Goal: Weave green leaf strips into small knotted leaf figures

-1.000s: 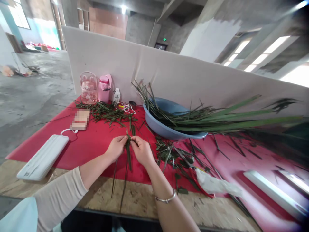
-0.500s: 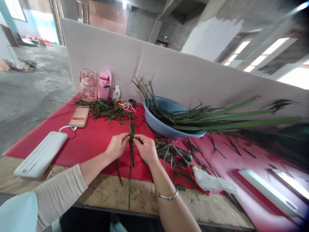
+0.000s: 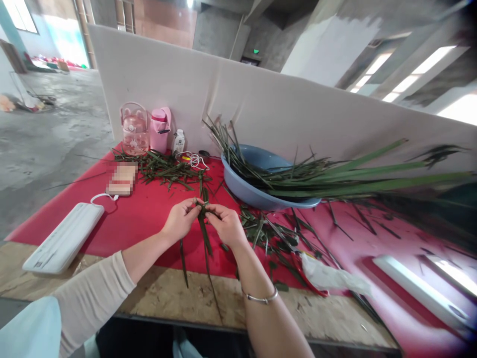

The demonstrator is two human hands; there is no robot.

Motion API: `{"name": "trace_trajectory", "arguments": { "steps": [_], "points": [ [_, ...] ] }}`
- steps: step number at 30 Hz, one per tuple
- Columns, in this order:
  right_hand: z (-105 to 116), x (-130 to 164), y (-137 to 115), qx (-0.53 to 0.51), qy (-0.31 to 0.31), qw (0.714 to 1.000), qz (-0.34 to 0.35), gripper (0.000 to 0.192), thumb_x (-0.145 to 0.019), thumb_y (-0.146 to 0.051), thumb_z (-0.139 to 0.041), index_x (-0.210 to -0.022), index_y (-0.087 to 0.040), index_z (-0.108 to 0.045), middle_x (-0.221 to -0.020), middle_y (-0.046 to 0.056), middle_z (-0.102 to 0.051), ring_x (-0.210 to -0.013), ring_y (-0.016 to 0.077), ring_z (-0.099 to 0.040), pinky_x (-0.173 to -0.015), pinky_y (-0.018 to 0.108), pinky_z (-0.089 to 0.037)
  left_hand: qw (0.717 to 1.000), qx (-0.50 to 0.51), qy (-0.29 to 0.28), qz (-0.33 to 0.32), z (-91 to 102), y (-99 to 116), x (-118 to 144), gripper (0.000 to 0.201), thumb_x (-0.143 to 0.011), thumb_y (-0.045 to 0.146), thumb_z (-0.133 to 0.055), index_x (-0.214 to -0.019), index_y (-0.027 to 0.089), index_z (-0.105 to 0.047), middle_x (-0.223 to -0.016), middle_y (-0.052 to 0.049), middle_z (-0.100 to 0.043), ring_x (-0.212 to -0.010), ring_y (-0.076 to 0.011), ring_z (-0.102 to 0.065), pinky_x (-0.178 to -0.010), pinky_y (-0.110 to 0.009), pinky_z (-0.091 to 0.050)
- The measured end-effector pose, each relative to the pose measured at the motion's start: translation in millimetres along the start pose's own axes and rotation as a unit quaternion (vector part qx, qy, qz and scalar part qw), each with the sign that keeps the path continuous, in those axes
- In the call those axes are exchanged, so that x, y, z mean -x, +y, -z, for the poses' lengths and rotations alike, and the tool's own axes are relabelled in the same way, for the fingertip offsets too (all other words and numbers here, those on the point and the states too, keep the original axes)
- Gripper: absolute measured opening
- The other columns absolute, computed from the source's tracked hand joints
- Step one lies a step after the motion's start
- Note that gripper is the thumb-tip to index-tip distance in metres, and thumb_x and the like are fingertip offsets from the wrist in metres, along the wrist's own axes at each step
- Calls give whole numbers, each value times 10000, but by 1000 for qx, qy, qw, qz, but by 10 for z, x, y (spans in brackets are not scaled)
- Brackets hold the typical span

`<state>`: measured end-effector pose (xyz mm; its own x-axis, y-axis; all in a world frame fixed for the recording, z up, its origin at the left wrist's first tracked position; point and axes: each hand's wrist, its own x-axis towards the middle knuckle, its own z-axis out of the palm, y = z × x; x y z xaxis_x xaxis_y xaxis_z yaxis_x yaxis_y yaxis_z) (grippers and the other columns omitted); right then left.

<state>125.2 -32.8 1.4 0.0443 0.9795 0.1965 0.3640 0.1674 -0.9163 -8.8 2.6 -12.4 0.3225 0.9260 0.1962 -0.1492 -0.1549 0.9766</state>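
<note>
A: Delta since half a second ago: long thin strip (image 3: pixel 212 281) swung. It hung near straight down, now slants, lower end off to the right. Left hand (image 3: pixel 181 219) now has fingers reaching over the top of the green leaf piece (image 3: pixel 204 228).

B: Hands together or apart?

A: Nearly meeting, fingertips just beside each other. Both pinched on the leaf piece, thumb against fingers. Right hand (image 3: pixel 228 226) grips from its side, bracelet (image 3: pixel 261 298) on that wrist. Exact fold under the fingertips: can't tell, too small.

B: Where's the piece?

A: Held up over the red sheet (image 3: pixel 145 214), front of the blue basin (image 3: pixel 238 185). Broad tail hangs below the fingers. Short strip (image 3: pixel 184 266) dangles left of it, past the sheet's near edge in view.

B: Around it?

A: Leaf heap (image 3: pixel 160 169) behind, toward the left. Leaf scraps (image 3: pixel 257 228) just beyond the right hand. Long leaves (image 3: pixel 301 181) lie in the basin, sticking out well past its rim. White power bank (image 3: pixel 65 238) far left, corded.
</note>
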Motion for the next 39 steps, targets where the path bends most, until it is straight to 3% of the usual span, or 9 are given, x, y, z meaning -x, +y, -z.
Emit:
{"name": "trace_trajectory", "arguments": {
  "steps": [3,7,11,15,20,24,29,34,39],
  "points": [
    [-51,-6,4,6,33,999,8,160,-678,-268,-553,-772,-152,-611,-710,19,-637,-644,135,-562,-621,236,-434,1000,17,6,0,7,-27,-4,258,-701,308,-535,-883,138,-604,-715,-2,-592,-656,-99,-510,-616,-203,-386],
    [-89,21,-10,91,75,993,31,138,-709,-292,-532,-733,-173,-598,-664,12,-632,-598,137,-559,-574,227,-422,998,34,0,52,-6,-49,21,362,-736,367,-502,-998,131,-583,-498,55,-478,-448,-66,-407,-483,-196,-340],
    [-138,78,-77,289,128,948,39,139,-747,-280,-486,-722,-207,-602,-655,10,-636,-595,144,-562,-573,230,-379,995,89,-15,43,-60,-70,33,302,-669,329,-594,-897,131,-588,-620,14,-576,-590,-91,-527,-581,-203,-401],
    [-233,105,-121,379,140,914,24,154,-767,-300,-471,-724,-213,-590,-643,16,-634,-581,149,-563,-540,229,-334,993,107,34,41,-102,-107,27,226,-688,320,-567,-833,147,-575,-644,2,-605,-616,-101,-555,-588,-206,-420],
    [-245,79,-117,382,139,913,25,153,-783,-327,-462,-759,-224,-572,-662,8,-635,-615,155,-572,-539,230,-321,994,88,60,10,-78,-163,14,207,-728,261,-510,-900,152,-546,-721,-15,-628,-668,-105,-574,-654,-229,-440],
    [-162,48,-63,373,63,923,68,124,-795,-235,-441,-815,-210,-560,-787,39,-642,-755,172,-577,-632,236,-361,1000,23,-8,-16,-11,-185,23,198,-728,181,-481,-920,152,-519,-848,-53,-630,-782,-135,-589,-731,-271,-450],
    [-113,51,-22,330,-13,943,50,185,-820,-183,-373,-953,-188,-501,-822,58,-641,-756,180,-594,-621,236,-375,989,-133,-13,-59,47,-158,47,231,-734,138,-461,-955,178,-516,-865,-58,-618,-815,-161,-583,-755,-293,-440],
    [-87,67,-67,299,9,953,41,172,-802,-213,-401,-905,-224,-539,-745,11,-634,-674,165,-586,-589,228,-377,987,-150,-24,-41,29,-142,20,267,-747,161,-454,-1007,160,-513,-811,-56,-627,-744,-157,-589,-699,-279,-452],
    [-116,53,-20,233,64,969,50,161,-794,-238,-415,-850,-227,-566,-734,-7,-629,-666,143,-575,-605,218,-395,984,-174,-5,-34,11,-74,24,231,-749,240,-489,-922,149,-612,-826,-72,-659,-751,-181,-600,-688,-275,-455]
  ]
}}
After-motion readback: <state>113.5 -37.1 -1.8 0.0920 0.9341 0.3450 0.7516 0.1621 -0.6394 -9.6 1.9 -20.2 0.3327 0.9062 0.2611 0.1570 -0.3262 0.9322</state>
